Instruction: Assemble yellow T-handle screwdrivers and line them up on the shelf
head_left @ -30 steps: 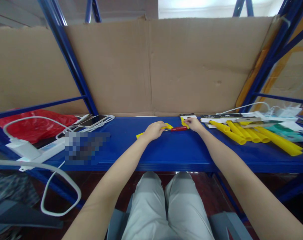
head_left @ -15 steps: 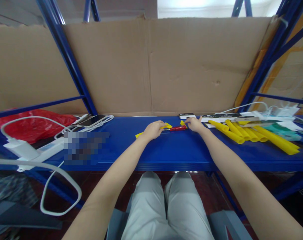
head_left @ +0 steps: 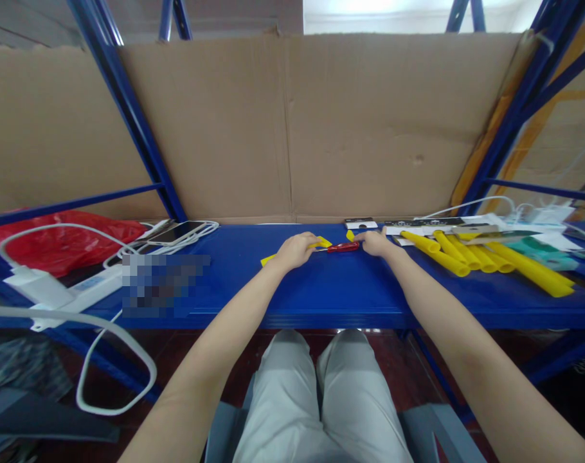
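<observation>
My left hand [head_left: 296,251] is closed around a yellow strip or flattened tube [head_left: 268,260], whose other end [head_left: 323,242] sticks out past the fingertips. Just right of these fingers lies a screwdriver with a red translucent handle [head_left: 343,247]; its thin metal shaft runs toward the left hand, and the tip is hidden. My right hand [head_left: 373,243] has its fingers drawn together at the butt of the handle. Beside those fingertips stands a small yellow piece [head_left: 350,235]; whether it is pinched is unclear.
Several yellow tubes [head_left: 459,256] lie on the blue shelf [head_left: 321,292] at the right, near a metal blade [head_left: 502,236] and a black-and-white strip [head_left: 420,225]. At the left are a phone [head_left: 179,233], a power strip [head_left: 92,289] and a red plastic bag [head_left: 75,238]. Cardboard [head_left: 292,128] stands behind.
My right fingers have shifted slightly toward the end of the red handle, and the small yellow piece stands a little farther left. My left hand looks unchanged.
</observation>
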Motion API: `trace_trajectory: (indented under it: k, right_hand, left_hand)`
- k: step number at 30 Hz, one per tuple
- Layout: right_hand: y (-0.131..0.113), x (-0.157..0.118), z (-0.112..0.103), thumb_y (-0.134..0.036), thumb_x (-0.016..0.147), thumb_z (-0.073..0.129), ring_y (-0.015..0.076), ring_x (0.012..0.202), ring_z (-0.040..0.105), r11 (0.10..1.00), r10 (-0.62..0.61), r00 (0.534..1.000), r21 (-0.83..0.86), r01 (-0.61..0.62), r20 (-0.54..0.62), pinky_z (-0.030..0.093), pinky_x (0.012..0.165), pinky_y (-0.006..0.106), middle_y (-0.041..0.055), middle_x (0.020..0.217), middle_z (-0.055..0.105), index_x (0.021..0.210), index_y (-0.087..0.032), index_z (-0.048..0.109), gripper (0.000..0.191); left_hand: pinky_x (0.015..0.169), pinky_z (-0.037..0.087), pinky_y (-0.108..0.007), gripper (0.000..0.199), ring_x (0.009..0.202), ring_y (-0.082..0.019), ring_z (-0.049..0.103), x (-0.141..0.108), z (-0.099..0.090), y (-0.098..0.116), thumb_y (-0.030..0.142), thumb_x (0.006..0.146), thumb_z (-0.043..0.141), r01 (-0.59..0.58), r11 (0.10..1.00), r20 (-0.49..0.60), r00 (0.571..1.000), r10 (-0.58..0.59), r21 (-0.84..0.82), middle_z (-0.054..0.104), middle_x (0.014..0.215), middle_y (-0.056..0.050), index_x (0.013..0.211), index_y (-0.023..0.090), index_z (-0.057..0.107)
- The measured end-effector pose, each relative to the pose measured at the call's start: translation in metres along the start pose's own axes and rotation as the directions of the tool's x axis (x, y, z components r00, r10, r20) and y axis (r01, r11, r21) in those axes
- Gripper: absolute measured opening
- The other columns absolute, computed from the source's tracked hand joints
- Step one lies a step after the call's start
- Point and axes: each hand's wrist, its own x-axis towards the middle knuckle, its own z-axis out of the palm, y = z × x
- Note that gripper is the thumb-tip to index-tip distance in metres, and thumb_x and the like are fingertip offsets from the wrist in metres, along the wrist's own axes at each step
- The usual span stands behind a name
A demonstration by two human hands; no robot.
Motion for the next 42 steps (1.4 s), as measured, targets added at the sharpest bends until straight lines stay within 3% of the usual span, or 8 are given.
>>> trace_trajectory:
  k: [6, 11, 15, 21, 26, 31, 38, 42]
  right_hand:
    - [-0.013, -0.003, -0.004, -0.010, 0.083, 0.041, 0.0255, 0.123, 0.052, 0.992, -0.100, 0.988, 0.069, 0.109, -0.119, 0.020, 0.110, 0.060, 0.0077, 0.125, 0.063, 0.113, -0.022, 0.068, 0.042]
    - [-0.027, -0.004, -0.002, -0.021, 0.086, 0.049, 0.0208, 0.110, 0.061, 0.947, -0.294, 0.954, 0.115, 0.300, -0.065, 0.041, 0.102, 0.035, 0.0089, 0.116, 0.068, 0.107, -0.018, 0.071, 0.031]
    - [-0.031, -0.006, 0.001, -0.024, 0.084, 0.056, 0.0204, 0.104, 0.064, 0.918, -0.362, 0.932, 0.161, 0.361, -0.025, 0.046, 0.095, 0.032, 0.0080, 0.114, 0.069, 0.110, -0.019, 0.070, 0.030]
    - [-0.032, -0.011, -0.011, -0.013, 0.078, 0.056, 0.0196, 0.097, 0.065, 0.926, -0.341, 0.939, 0.187, 0.327, 0.048, 0.048, 0.089, 0.029, 0.0047, 0.109, 0.071, 0.108, -0.021, 0.071, 0.035]
    - [-0.020, -0.014, -0.022, -0.006, 0.067, 0.056, 0.0180, 0.085, 0.066, 0.964, -0.239, 0.960, 0.158, 0.216, 0.148, 0.049, 0.076, 0.024, 0.0010, 0.095, 0.074, 0.099, -0.023, 0.074, 0.040]
    - [-0.001, -0.013, -0.025, -0.009, 0.067, 0.055, 0.0167, 0.078, 0.066, 0.990, -0.123, 0.984, 0.087, 0.113, 0.130, 0.048, 0.066, 0.021, 0.0011, 0.084, 0.074, 0.085, -0.021, 0.075, 0.030]
    - [-0.001, -0.014, -0.028, -0.005, 0.067, 0.051, 0.0156, 0.077, 0.067, 0.991, -0.067, 0.982, 0.124, 0.045, 0.175, 0.048, 0.065, 0.020, 0.0021, 0.082, 0.074, 0.087, -0.018, 0.074, 0.033]
    - [-0.007, -0.015, -0.029, -0.003, 0.068, 0.050, 0.0164, 0.083, 0.067, 0.991, -0.083, 0.985, 0.121, 0.064, 0.155, 0.049, 0.073, 0.021, 0.0035, 0.090, 0.074, 0.090, -0.017, 0.073, 0.035]
  left_hand:
    - [0.095, 0.048, -0.032, 0.033, 0.106, -0.017, 0.062, 0.000, 0.000, -0.001, 0.013, 0.084, 0.055, 0.005, 1.000, -0.015, 1.000, -0.005, -0.006, 0.063, 0.119, -0.003, 0.111, 0.026, 0.068]
    - [0.094, 0.048, -0.031, 0.031, 0.101, -0.017, 0.063, 0.000, 0.001, -0.002, 0.016, 0.084, 0.058, 0.007, 1.000, -0.014, 1.000, -0.007, -0.023, 0.059, 0.122, -0.004, 0.112, 0.026, 0.068]
    - [0.094, 0.047, -0.030, 0.030, 0.100, -0.016, 0.063, 0.001, 0.003, -0.004, 0.017, 0.081, 0.062, 0.015, 0.999, 0.005, 1.000, -0.015, -0.051, 0.060, 0.118, -0.003, 0.110, 0.026, 0.069]
    - [0.092, 0.048, -0.029, 0.030, 0.097, -0.017, 0.063, 0.003, 0.006, -0.007, 0.016, 0.078, 0.066, 0.076, 0.996, -0.015, 0.997, -0.077, -0.056, 0.064, 0.110, -0.005, 0.108, 0.021, 0.070]
    - [0.088, 0.051, -0.032, 0.029, 0.093, -0.018, 0.064, 0.003, 0.008, -0.016, 0.018, 0.076, 0.068, 0.190, 0.981, -0.067, 0.979, -0.192, -0.037, 0.070, 0.101, -0.004, 0.104, 0.023, 0.072]
    - [0.084, 0.052, -0.033, 0.029, 0.092, -0.021, 0.066, 0.000, 0.009, -0.027, 0.018, 0.074, 0.068, 0.308, 0.951, -0.090, 0.948, -0.307, 0.001, 0.072, 0.102, -0.006, 0.103, 0.021, 0.072]
    - [0.086, 0.052, -0.032, 0.039, 0.097, -0.024, 0.066, -0.003, 0.013, -0.033, 0.012, 0.071, 0.063, 0.366, 0.930, -0.021, 0.931, -0.365, 0.025, 0.071, 0.109, -0.009, 0.110, 0.018, 0.070]
    - [0.084, 0.051, -0.029, 0.053, 0.100, -0.023, 0.065, -0.003, 0.001, -0.032, 0.018, 0.071, 0.063, 0.391, 0.920, 0.058, 0.919, -0.390, 0.002, 0.068, 0.116, -0.011, 0.124, 0.014, 0.060]
